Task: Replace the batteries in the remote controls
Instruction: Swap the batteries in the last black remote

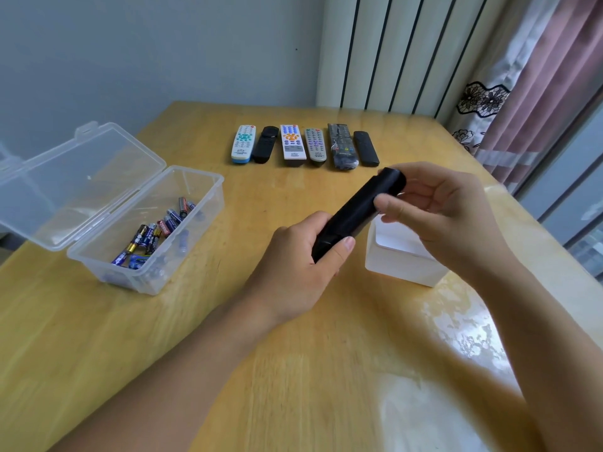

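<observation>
Both hands are gripping a black remote above the table: left hand clutching its near end, right hand its far end.

Bright daylight enters from the window on the right, laying white glare across the glossy bench near that side and soft arm shadows leftward, while the wide-angle lens bends edges and the picture stays mostly sharp.

Both forearms are bare up to the frame's lower edge, with no sleeve showing. The left hand and right hand wear no gloves (fingernails short, unpainted). No ring, watch or band is visible on either wrist.
</observation>
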The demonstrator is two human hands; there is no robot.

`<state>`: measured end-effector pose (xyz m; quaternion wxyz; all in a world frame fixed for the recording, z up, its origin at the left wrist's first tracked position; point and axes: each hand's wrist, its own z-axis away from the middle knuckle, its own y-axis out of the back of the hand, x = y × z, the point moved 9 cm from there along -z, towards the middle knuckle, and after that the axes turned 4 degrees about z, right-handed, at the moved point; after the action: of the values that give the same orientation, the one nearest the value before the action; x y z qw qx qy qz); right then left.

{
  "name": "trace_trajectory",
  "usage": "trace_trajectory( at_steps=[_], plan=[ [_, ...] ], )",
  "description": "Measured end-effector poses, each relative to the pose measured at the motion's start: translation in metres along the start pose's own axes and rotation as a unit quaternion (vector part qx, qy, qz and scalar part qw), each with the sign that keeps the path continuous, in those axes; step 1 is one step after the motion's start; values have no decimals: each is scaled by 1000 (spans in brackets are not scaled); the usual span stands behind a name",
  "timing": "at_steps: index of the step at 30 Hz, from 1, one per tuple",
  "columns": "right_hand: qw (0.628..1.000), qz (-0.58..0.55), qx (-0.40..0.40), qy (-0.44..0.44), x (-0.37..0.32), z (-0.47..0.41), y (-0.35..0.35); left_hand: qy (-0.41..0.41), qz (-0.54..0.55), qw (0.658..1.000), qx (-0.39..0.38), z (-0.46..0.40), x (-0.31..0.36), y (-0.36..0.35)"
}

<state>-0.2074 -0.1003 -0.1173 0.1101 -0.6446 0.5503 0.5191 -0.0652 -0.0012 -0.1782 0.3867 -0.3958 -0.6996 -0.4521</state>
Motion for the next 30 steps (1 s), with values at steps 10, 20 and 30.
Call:
trace_trajectory(
  at_steps=[10,20,30],
  plan=[
    [998,53,27,12,-1,0,1,-10,-8,1000,14,-5,-5,3],
    [999,26,-3,-29,10,1,-12,43,98,994,-15,-3,-12,-4],
    [983,180,-24,-17,14,7,-26,36,89,995,24,1,-13,-1]
  ],
)
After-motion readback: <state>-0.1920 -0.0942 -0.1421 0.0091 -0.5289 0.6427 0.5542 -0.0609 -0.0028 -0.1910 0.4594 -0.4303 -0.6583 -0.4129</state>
